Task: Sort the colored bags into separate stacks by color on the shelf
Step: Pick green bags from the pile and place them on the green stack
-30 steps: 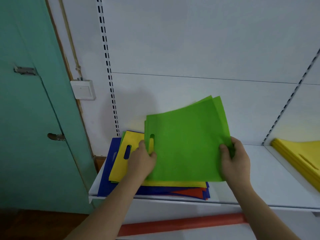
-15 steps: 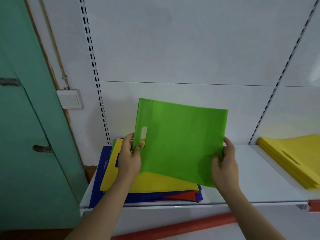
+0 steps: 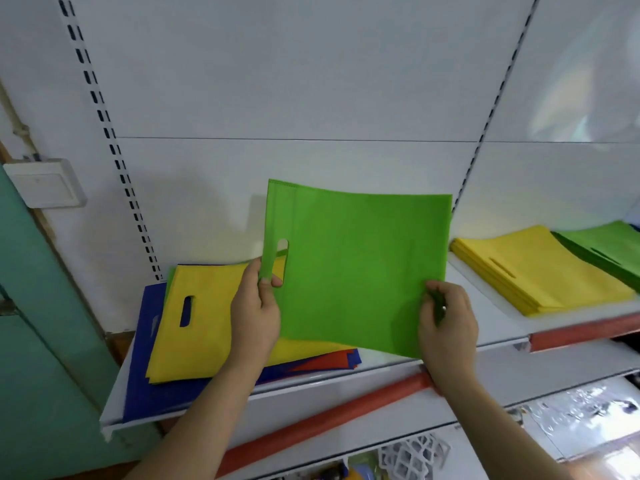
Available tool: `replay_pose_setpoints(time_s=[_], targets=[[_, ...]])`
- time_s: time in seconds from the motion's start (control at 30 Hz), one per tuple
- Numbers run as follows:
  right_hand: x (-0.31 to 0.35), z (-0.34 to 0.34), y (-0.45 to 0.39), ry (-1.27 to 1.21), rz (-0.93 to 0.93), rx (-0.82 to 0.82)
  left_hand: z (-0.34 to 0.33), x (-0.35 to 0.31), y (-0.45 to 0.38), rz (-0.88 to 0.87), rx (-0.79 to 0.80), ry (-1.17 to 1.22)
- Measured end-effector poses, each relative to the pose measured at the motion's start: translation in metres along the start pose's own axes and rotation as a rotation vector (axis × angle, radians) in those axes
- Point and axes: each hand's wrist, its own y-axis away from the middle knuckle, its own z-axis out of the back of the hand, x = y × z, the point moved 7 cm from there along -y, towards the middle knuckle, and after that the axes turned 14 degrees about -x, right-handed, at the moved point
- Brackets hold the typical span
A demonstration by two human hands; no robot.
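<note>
Green bag (image 3: pixel 356 268) held above the shelf (image 3: pixel 391 365) in both hands.
Left of the fingers lies a mixed pile topped by a yellow bag (image 3: pixel 204 327); the left hand (image 3: pixel 254 313) pinches the bag's handle strip, the right hand (image 3: pixel 446 320) grips its lower corner; right of the fingers, a yellow stack (image 3: pixel 533 268) and a green stack (image 3: pixel 602 251).

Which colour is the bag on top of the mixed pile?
Yellow bag, clearest in the head view.

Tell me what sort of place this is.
Probably a shop or stockroom. White metal shelving hangs on slotted wall uprights, red price-strip edging lines its front, and flat yellow non-woven bags lie stacked like stock.
</note>
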Motion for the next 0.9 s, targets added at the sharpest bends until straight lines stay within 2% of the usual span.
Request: replay_pose_setpoints(time_s=[0.17,0.33,0.43,0.7,0.9], targets=[[-0.037,0.056,-0.021,0.086,-0.002,-0.044,-0.052,-0.034,0.035,-0.045,0.035,0.007],[-0.092,0.118,-0.053,0.136,-0.028,-0.083,-0.110,-0.090,0.083,-0.251,0.034,0.032],[-0.133,0.161,-0.075,0.162,-0.028,-0.070,-0.158,-0.114,0.114,-0.316,0.025,0.002],[-0.248,0.287,-0.160,0.255,-0.031,-0.129,-0.313,-0.180,0.217,-0.288,0.086,-0.026],[-0.327,0.339,-0.201,0.301,-0.101,-0.169,-0.412,-0.216,0.271,-0.324,0.193,-0.029]])
